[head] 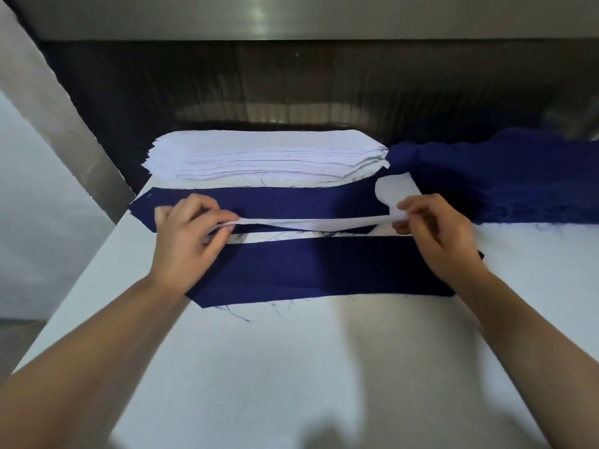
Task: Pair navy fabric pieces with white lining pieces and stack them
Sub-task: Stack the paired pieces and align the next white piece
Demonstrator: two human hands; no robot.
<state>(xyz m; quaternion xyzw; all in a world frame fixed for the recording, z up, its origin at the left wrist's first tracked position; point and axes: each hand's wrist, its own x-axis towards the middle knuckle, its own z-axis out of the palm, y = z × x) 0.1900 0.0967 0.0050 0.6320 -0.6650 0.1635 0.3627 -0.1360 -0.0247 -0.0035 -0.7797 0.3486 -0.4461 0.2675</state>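
Two flat navy fabric pieces lie across the white table: a far one (pixel 275 204) and a nearer one (pixel 317 268). Between them, a white lining piece (pixel 311 222) is stretched edge-on just above the table. My left hand (pixel 188 234) pinches its left end and my right hand (pixel 434 231) pinches its right end, where the lining curls up in a rounded flap (pixel 393 191). Behind sits a tall stack of white lining pieces (pixel 269 157). A thick pile of navy pieces (pixel 499 176) lies at the right.
The white table (pixel 308 367) runs toward me, its left edge slanting from near left up to the far stack. A dark metal machine housing (pixel 291 85) rises behind the stacks. Loose navy threads (pixel 240 314) lie by the nearer navy piece.
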